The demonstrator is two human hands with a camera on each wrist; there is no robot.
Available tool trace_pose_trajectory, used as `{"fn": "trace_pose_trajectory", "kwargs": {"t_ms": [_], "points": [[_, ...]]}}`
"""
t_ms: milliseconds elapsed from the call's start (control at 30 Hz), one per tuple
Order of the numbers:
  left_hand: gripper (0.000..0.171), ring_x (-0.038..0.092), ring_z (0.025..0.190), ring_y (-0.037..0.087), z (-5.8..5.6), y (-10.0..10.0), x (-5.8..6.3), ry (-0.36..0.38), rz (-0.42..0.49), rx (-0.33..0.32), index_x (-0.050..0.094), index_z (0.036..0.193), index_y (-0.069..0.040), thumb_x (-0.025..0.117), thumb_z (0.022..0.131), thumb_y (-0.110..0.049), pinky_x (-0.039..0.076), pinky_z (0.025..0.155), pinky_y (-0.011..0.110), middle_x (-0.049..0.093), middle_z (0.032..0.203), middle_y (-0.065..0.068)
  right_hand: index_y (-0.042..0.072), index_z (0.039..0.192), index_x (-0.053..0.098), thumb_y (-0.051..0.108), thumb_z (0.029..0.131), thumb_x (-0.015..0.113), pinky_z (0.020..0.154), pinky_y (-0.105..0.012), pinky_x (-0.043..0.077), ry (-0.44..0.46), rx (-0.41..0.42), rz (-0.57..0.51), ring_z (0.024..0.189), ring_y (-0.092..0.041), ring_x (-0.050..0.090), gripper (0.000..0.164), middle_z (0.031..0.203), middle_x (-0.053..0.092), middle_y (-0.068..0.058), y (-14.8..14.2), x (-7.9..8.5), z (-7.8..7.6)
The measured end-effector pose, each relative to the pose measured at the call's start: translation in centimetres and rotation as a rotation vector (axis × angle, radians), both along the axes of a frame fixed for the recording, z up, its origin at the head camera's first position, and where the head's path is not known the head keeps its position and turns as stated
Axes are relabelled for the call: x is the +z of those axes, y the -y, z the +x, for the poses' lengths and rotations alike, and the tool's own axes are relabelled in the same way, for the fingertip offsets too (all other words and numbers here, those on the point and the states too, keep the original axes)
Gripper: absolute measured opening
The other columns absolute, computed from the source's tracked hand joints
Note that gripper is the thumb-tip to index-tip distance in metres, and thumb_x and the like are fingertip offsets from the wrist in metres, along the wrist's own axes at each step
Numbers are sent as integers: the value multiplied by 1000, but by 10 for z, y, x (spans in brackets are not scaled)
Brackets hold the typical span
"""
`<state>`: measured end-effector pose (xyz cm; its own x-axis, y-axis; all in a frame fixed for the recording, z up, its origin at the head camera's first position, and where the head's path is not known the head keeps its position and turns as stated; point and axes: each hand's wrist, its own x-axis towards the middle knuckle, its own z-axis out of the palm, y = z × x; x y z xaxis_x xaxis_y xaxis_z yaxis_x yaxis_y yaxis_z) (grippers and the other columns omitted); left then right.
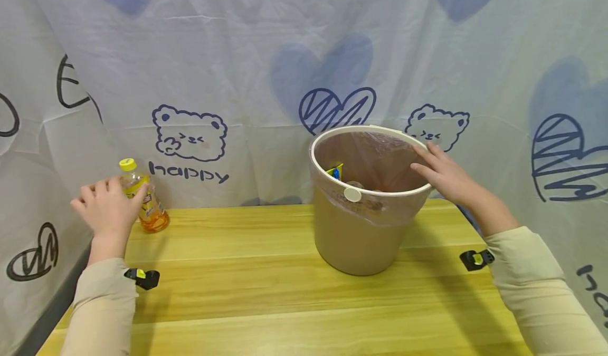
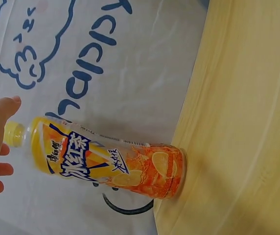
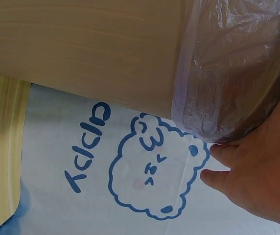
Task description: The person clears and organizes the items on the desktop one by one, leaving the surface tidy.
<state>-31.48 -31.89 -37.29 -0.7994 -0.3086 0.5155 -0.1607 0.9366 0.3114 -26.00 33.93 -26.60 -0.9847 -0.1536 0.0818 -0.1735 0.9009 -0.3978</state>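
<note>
A plastic iced tea bottle (image 2: 105, 159) with a yellow cap stands upright at the left back of the table, by the cloth. My left hand (image 1: 108, 208) is held in front of its upper part in the head view. Around the cap, in the left wrist view, the thumb (image 2: 5, 107) and fingertips are spread, with no grip visible. A brown trash bin (image 1: 361, 240) with a cream rim and clear plastic liner stands right of centre. On its right rim rests my right hand (image 1: 448, 176), fingers mostly extended; part of its contact is hidden.
Inside the bin lie a yellow-and-blue wrapper (image 1: 335, 172) and some clear items, hard to make out. The wooden table (image 1: 247, 292) runs up to a printed white cloth (image 1: 252, 71) hanging behind and at both sides.
</note>
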Motion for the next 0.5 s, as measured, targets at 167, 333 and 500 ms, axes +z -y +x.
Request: {"fn": "trace_pose_trajectory", "kwargs": {"t_ms": [167, 333, 500], "points": [[84, 31, 120, 58, -12, 4, 0, 65, 17, 36, 45, 129, 8, 41, 92, -67, 16, 101, 71, 44, 130, 39, 17, 158, 7, 50, 103, 30, 108, -75, 7, 1, 3, -7, 147, -51, -4, 68, 163, -10, -20, 0, 0, 0], [96, 29, 121, 60, -25, 6, -1, 119, 23, 35, 40, 130, 12, 33, 89, -75, 14, 101, 74, 40, 129, 42, 16, 157, 6, 48, 104, 29, 108, -76, 7, 8, 7, -12, 146, -52, -5, 67, 162, -13, -22, -1, 1, 1], [112, 26, 124, 62, -33, 8, -1, 196, 31, 71, 34, 134, 15, 22, 84, -84, 15, 102, 73, 37, 130, 44, 15, 157, 6, 49, 103, 29, 108, -76, 8, 5, 7, -3, 146, -53, -3, 67, 162, -11, -23, 0, 1, 2]]}}
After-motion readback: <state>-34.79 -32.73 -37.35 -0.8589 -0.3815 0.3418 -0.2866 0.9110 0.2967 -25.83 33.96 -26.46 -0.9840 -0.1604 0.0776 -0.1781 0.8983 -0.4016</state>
